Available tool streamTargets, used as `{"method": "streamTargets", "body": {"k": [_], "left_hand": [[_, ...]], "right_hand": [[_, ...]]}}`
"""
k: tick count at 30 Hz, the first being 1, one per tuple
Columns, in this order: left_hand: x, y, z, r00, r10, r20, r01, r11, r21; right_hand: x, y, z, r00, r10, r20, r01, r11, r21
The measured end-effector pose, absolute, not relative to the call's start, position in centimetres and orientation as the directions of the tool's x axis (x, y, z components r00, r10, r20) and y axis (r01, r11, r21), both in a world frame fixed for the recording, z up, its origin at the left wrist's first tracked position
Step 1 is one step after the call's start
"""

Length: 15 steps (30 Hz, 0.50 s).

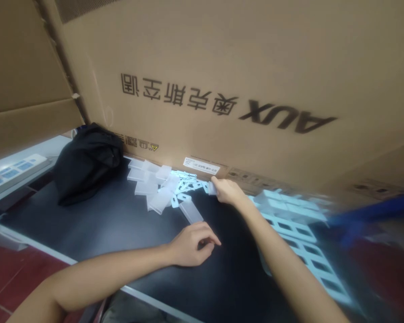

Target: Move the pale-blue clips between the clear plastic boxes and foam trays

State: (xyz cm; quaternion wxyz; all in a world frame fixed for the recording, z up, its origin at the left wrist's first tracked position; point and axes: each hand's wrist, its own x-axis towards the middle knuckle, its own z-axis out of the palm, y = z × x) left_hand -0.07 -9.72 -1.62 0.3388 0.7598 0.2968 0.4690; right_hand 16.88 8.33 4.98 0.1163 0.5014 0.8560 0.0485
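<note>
My right hand [229, 191] reaches to the far side of the black table, its fingers closed on a small translucent plastic piece [212, 188]. Just left of that hand lies a loose heap of flat, pale slotted pieces [188, 183]. Translucent white rectangular plastic sleeves [163, 195] are piled against the heap's left side. Nearer to me, my left hand [193, 244] rests over the table with its fingers curled towards the thumb, and no object shows in it. A single translucent sleeve [191, 211] lies just beyond its knuckles.
A large cardboard box [202, 54] walls off the back of the black table [97, 224]. A black cloth bag [89, 163] sits at the far left, near a white power strip [20, 170]. On the right, pale trays with rectangular openings [296, 229] lie under my right forearm.
</note>
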Motion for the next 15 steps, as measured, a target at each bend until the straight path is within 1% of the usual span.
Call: {"method": "streamTargets", "body": {"k": [3,4,5,6,7,8,9,10,12,15], "left_hand": [[-0.5,-9.6,-1.2,0.345,0.788,0.509,0.127,-0.577,0.807],[-0.6,-9.5,-1.0,0.313,0.802,0.51,0.13,-0.568,0.813],[-0.8,-9.4,-0.9,0.271,0.816,0.51,0.138,-0.558,0.818],[-0.9,-9.2,-0.7,0.223,0.831,0.51,0.148,-0.546,0.824],[-1.0,-9.0,-0.6,0.175,0.844,0.507,0.156,-0.532,0.832],[-1.1,-8.9,-0.5,0.133,0.857,0.499,0.155,-0.515,0.843],[-1.2,-8.7,-0.4,0.106,0.868,0.484,0.144,-0.495,0.857],[-1.2,-8.6,-0.4,0.099,0.88,0.465,0.123,-0.474,0.872],[-1.1,-8.5,-0.4,0.12,0.903,0.413,0.066,-0.423,0.904],[-0.9,-8.6,-0.4,0.182,0.931,0.316,-0.025,-0.317,0.948]], "right_hand": [[17.9,7.2,5.6,-0.457,0.885,-0.089,0.869,0.465,0.169],[18.3,6.4,5.9,-0.455,0.889,-0.052,0.88,0.458,0.122],[18.8,5.5,6.2,-0.461,0.887,-0.005,0.887,0.461,0.037],[19.2,4.3,6.4,-0.473,0.88,0.053,0.875,0.476,-0.087],[19.5,2.9,6.6,-0.488,0.865,0.117,0.832,0.502,-0.237],[19.7,1.5,6.7,-0.503,0.845,0.182,0.752,0.532,-0.389],[19.8,0.0,6.7,-0.516,0.823,0.238,0.652,0.558,-0.513],[19.8,-1.4,6.7,-0.531,0.8,0.277,0.557,0.577,-0.598],[19.4,-3.7,6.4,-0.557,0.766,0.322,0.409,0.59,-0.696],[18.7,-5.7,5.7,-0.558,0.752,0.353,0.283,0.572,-0.77]]}}
